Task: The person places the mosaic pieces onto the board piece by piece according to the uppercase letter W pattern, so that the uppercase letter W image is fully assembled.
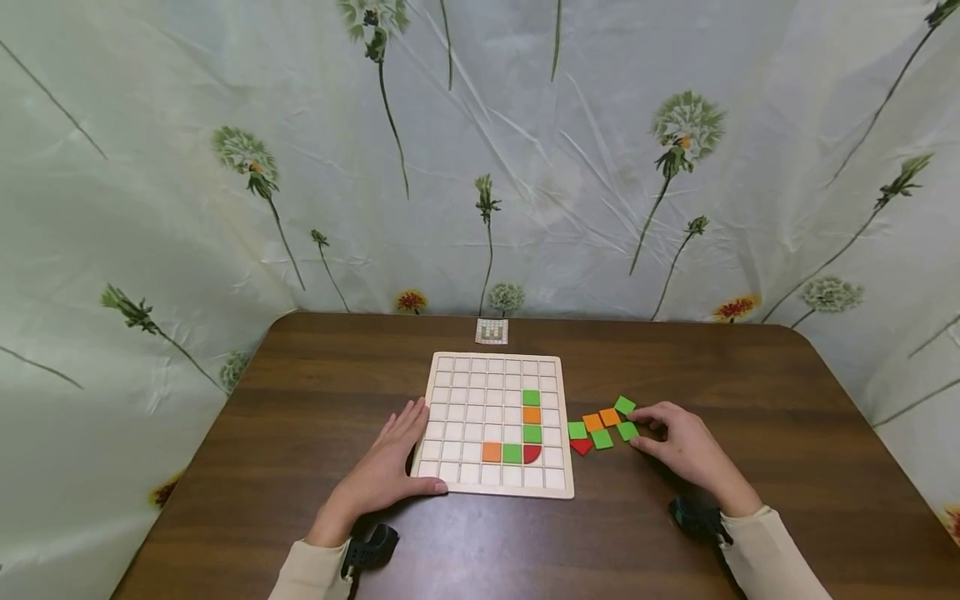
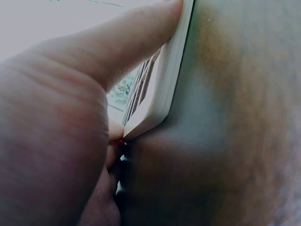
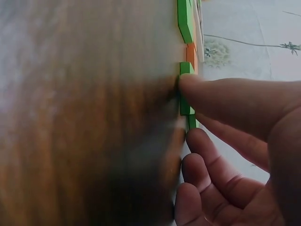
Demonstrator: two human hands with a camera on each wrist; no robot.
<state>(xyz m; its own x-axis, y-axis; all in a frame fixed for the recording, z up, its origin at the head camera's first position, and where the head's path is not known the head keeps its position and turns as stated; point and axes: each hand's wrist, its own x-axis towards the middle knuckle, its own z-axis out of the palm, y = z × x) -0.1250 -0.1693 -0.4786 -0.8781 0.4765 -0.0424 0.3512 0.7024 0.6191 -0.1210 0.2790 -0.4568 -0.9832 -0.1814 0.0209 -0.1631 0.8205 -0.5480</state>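
Note:
A pale wooden grid board (image 1: 468,392) lies on the table, with green, orange and red tiles in an L-shaped run; a red quarter-round tile (image 1: 532,453) forms the corner. My left hand (image 1: 393,462) rests at its front left corner, fingers stretched along the left side and thumb (image 2: 141,35) against the front edge. Right of the board, my right hand (image 1: 678,442) pinches a green square tile (image 1: 627,431) between thumb and index finger at the end of a loose cluster. In the right wrist view the thumb (image 3: 197,89) presses this green tile (image 3: 186,104) low over the table.
The cluster holds more green tiles (image 1: 602,439), two orange tiles (image 1: 593,422) and a red piece (image 1: 581,447), close to the board's right edge. A small patterned card (image 1: 492,332) lies at the back of the brown table (image 1: 337,367), before a flowered curtain (image 1: 450,150).

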